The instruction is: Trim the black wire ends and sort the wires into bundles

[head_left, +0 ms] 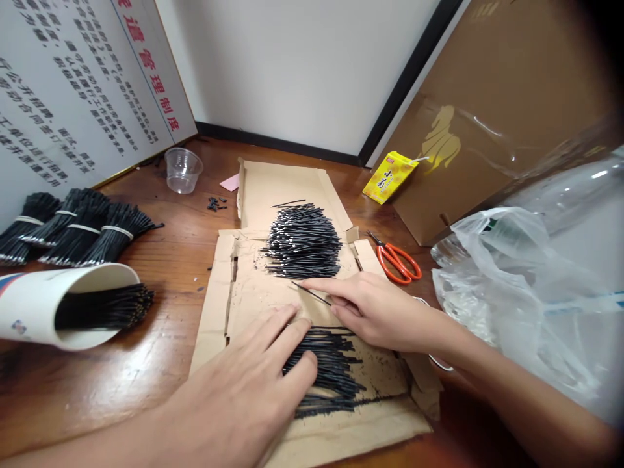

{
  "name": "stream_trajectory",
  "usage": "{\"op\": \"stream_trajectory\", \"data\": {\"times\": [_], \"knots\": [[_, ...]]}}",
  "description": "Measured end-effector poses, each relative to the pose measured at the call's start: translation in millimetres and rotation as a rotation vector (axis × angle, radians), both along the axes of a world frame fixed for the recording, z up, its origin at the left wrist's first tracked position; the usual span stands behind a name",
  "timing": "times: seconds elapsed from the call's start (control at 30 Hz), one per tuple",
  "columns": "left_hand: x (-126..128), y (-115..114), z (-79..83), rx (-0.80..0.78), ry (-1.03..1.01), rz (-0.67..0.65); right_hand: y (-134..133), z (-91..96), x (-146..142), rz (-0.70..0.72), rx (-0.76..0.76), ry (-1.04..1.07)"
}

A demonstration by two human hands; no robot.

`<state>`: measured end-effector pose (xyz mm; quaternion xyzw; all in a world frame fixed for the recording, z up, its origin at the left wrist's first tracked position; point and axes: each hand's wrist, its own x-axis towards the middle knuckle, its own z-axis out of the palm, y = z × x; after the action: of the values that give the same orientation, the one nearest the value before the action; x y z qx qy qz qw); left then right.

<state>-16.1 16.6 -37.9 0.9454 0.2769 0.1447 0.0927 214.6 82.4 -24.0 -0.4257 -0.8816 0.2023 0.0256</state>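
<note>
A flattened cardboard sheet (pixel 258 286) lies on the wooden table. A loose pile of thin black wires (pixel 305 242) rests on its far half. A nearer, aligned batch of black wires (pixel 331 374) lies under my hands. My left hand (pixel 244 396) lies flat, fingers stretched, pressing on the left end of that batch. My right hand (pixel 370 309) has its index finger extended toward the far pile, with a single black wire (pixel 312 294) held under the fingers.
Banded bundles of black wires (pixel 73 227) lie at left, beside a tipped paper cup (pixel 43 312) full of wires. A clear plastic cup (pixel 183 170), a yellow drink carton (pixel 390 177), orange scissors (pixel 397 260), a plastic bag (pixel 517 292) and a cardboard box (pixel 497 117) surround the sheet.
</note>
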Motion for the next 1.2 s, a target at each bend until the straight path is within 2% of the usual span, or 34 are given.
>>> {"op": "stream_trajectory", "data": {"times": [0.17, 0.3, 0.37, 0.47, 0.57, 0.67, 0.83, 0.97, 1.2], "knots": [[-0.1, 0.1, 1.0, -0.008, -0.028, 0.016, -3.1, 6.6, -0.3, 0.067, 0.036, -0.064], [-0.2, 0.0, -0.1, 0.018, 0.014, 0.015, -2.9, 9.8, -0.6, 0.196, -0.075, 0.09], [0.3, 0.2, -0.9, 0.061, 0.022, 0.008, 0.0, 5.2, -0.6, 0.126, -0.042, 0.168], [0.9, 0.9, -1.8, 0.111, -0.004, 0.003, 6.4, -9.0, -0.4, -0.098, 0.209, 0.211], [0.7, 1.7, -1.6, 0.11, -0.011, -0.002, 10.9, -22.3, -0.4, -0.152, 0.348, 0.149], [0.3, 1.7, 0.0, 0.1, 0.011, -0.006, 11.2, -26.9, -0.7, -0.153, 0.344, 0.071], [1.5, 1.3, 3.1, 0.088, 0.026, -0.005, 8.4, -22.3, -2.4, -0.168, 0.328, 0.058], [2.3, 2.0, 2.9, 0.108, 0.003, -0.011, 8.2, -22.4, -6.2, -0.173, 0.285, 0.095], [-0.1, 0.3, -1.8, 0.07, 0.014, 0.004, 9.7, -27.8, -7.0, -0.164, 0.346, 0.265]]}}
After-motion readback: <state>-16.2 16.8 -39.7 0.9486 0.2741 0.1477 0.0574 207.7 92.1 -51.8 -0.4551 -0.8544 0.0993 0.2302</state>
